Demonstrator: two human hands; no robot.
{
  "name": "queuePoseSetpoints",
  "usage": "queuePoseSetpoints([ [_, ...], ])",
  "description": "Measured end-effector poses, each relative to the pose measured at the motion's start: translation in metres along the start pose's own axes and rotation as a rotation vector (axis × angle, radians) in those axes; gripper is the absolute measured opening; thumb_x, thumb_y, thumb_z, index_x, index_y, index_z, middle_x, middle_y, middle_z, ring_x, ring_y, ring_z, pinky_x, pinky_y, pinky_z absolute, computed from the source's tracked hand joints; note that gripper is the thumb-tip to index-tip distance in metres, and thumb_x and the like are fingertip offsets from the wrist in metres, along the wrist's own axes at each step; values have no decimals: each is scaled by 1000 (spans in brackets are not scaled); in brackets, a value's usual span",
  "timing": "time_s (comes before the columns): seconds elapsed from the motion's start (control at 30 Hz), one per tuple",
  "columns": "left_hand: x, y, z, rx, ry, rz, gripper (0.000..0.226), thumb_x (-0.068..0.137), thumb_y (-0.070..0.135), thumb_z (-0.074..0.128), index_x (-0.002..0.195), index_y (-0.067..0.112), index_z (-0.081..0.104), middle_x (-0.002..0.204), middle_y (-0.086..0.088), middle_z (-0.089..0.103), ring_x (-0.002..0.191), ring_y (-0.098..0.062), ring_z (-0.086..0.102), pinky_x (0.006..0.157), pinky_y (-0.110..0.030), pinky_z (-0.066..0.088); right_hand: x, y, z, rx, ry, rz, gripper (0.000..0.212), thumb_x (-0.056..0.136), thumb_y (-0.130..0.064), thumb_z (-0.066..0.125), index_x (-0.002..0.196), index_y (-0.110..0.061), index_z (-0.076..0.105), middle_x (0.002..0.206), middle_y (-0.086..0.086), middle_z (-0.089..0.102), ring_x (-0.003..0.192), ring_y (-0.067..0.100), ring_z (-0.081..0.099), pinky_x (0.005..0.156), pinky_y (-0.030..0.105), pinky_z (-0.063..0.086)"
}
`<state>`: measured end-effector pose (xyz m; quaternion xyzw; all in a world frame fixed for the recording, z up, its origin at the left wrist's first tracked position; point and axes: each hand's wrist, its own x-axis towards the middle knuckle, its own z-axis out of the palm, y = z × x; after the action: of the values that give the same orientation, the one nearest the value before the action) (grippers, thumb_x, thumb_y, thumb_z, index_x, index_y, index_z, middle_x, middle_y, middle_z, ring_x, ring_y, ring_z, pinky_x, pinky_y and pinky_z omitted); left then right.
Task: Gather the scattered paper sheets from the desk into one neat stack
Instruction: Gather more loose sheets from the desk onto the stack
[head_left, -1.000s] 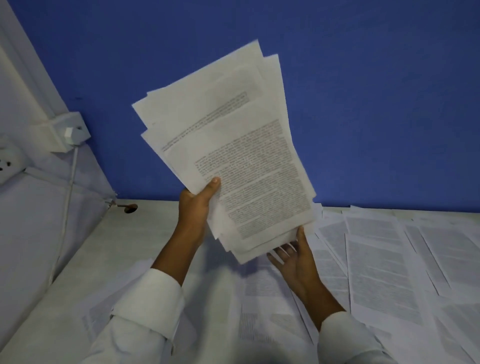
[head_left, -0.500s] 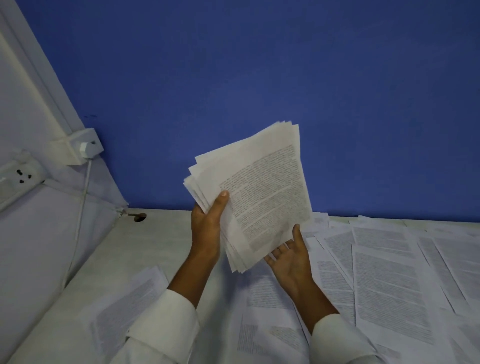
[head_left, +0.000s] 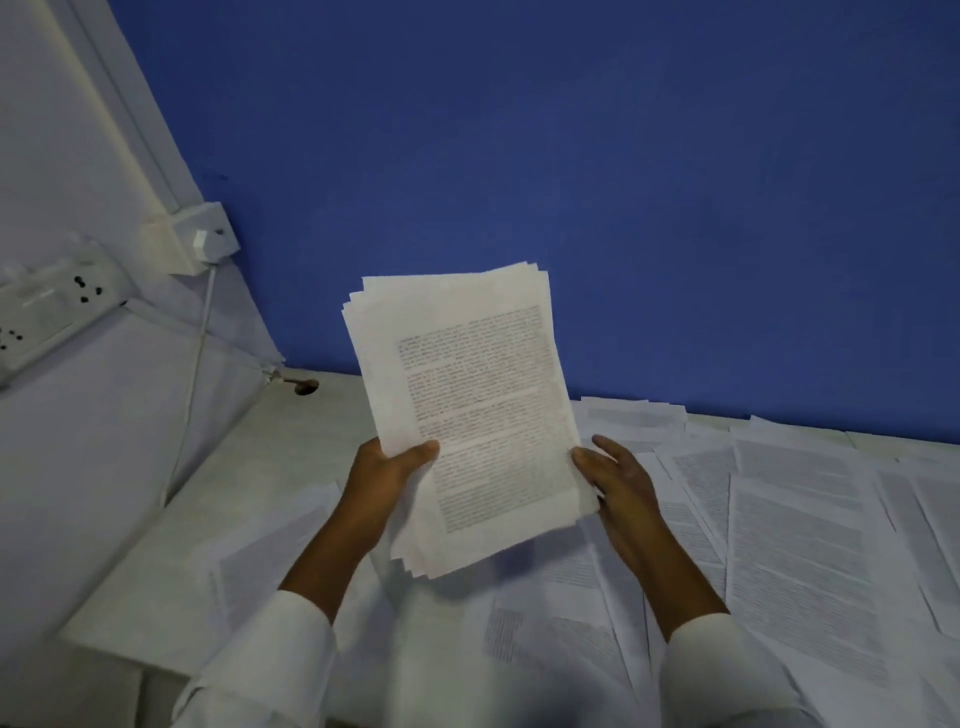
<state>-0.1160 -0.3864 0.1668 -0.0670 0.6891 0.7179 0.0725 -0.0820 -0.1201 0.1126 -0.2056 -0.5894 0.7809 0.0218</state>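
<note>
A stack of printed paper sheets is held upright above the desk, its edges nearly lined up, with text facing me. My left hand grips the stack's lower left edge, thumb on the front. My right hand presses against the stack's right edge with its fingers spread. More printed sheets lie scattered and overlapping across the white desk, mostly to the right and below the hands.
A blue wall rises behind the desk. On the left a white wall carries a socket strip and a small switch box with a cable running down. A cable hole is at the desk's back left corner.
The stack has come down from high up, turned more upright, and its fanned sheets have been squared together. My right hand has shifted from under the stack to its right edge.
</note>
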Motion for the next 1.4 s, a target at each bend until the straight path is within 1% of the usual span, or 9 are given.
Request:
queuePoseSetpoints([
  [0.1, -8, -19, -25, -51, -82, -78, 38, 83, 6, 70, 120, 15, 67, 118, -4, 71, 111, -27, 66, 101, -46, 48, -13, -9, 12, -97, -217, 36, 57, 77, -37, 74, 129, -21, 56, 117, 5, 71, 104, 24, 70, 94, 46, 54],
  [0.23, -23, -40, -32, -145, -65, -136, 30, 90, -4, 57, 115, 9, 68, 111, -8, 73, 103, -27, 69, 88, -36, 56, -37, 9, 54, -149, -407, 58, 40, 86, -25, 70, 124, -20, 62, 116, 0, 72, 104, 17, 69, 85, 28, 56],
  [0.4, -30, -60, -41, -166, 39, -188, 27, 90, 4, 63, 114, 15, 68, 103, 0, 76, 95, -18, 72, 81, -29, 56, -44, 30, 82, -192, -359, 122, 31, 86, -21, 72, 117, -19, 68, 111, -2, 74, 100, 14, 70, 79, 21, 55],
  [0.57, -35, -70, -80, -162, 92, -241, 30, 88, 4, 65, 115, 16, 68, 107, 0, 74, 97, -19, 71, 83, -31, 56, -35, 44, 88, -244, -331, 164, 32, 88, -26, 70, 119, -17, 68, 112, 2, 73, 102, 21, 71, 92, 40, 55],
  [0.8, -47, -108, -126, -78, 63, -344, 33, 92, 4, 62, 123, 16, 62, 108, 3, 70, 100, -14, 67, 80, -20, 51, -48, 106, 139, -490, -396, 167, 29, 95, -16, 61, 123, -22, 63, 119, -2, 69, 106, 14, 66, 85, 24, 51],
  [0.97, -54, -133, -176, -36, 297, -343, 27, 91, 5, 64, 113, 20, 67, 104, 3, 71, 96, -16, 67, 88, -29, 50, -52, 121, 176, -632, -462, 150, 29, 95, -8, 54, 122, -15, 60, 114, -4, 65, 100, 6, 62, 74, 12, 46],
  [1.13, -48, -138, -215, 119, 344, -278, 35, 93, 4, 58, 121, 25, 60, 105, 11, 66, 97, -12, 63, 89, -29, 47, -34, 139, 221, -809, -493, 95, 31, 91, -6, 48, 121, -11, 57, 117, 0, 62, 105, 14, 59, 84, 24, 45],
  [1.3, -36, -155, -240, 294, 455, -433, 45, 88, 5, 61, 131, 2, 48, 125, -15, 62, 110, -32, 60, 86, -32, 45, -23, 166, 229, -925, -407, 87, 32, 95, -5, 42, 124, -8, 56, 124, 4, 59, 117, 21, 55, 93, 26, 39],
  [1.4, -43, -159, -244, 386, 557, -472, 41, 82, 18, 59, 118, -1, 55, 123, -16, 60, 108, -35, 59, 93, -38, 46, -21, 179, 205, -929, -302, 106, 30, 96, -14, 49, 124, -9, 58, 120, 1, 60, 111, 20, 57, 94, 29, 43],
])
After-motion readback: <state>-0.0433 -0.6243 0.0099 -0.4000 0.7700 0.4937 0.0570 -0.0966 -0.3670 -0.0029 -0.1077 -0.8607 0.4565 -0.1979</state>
